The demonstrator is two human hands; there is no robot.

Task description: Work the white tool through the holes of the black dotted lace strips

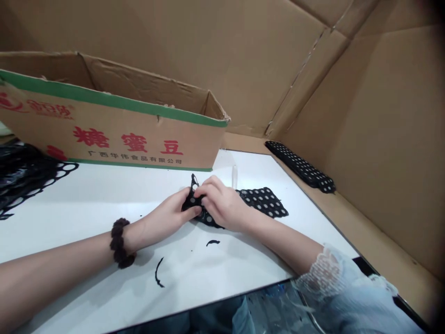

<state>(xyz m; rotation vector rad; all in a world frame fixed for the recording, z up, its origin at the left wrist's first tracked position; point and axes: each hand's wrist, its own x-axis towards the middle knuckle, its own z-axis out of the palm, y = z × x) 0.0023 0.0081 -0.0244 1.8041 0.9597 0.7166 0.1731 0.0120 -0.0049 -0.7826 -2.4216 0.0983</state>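
Observation:
Both hands meet over a black sheet with rows of pale round dots [266,202], which lies on the white tabletop and runs out to the right from under my right hand. My left hand [167,214], a dark fluffy band at its wrist, pinches the sheet's left end, where a narrow pointed piece stands up. The fingers of my right hand [224,204] are curled and closed on the same end, close to the left fingertips. My right hand covers the sheet's middle, so I cannot tell whether it is one piece or two.
A cardboard box with a green rim [139,139] stands at the back left. Black strips with round holes [24,174] are heaped at the left. More dotted black sheets [299,164] lie along the right edge. Near my hands are a clear stick [235,176] and a curved black scrap [158,272].

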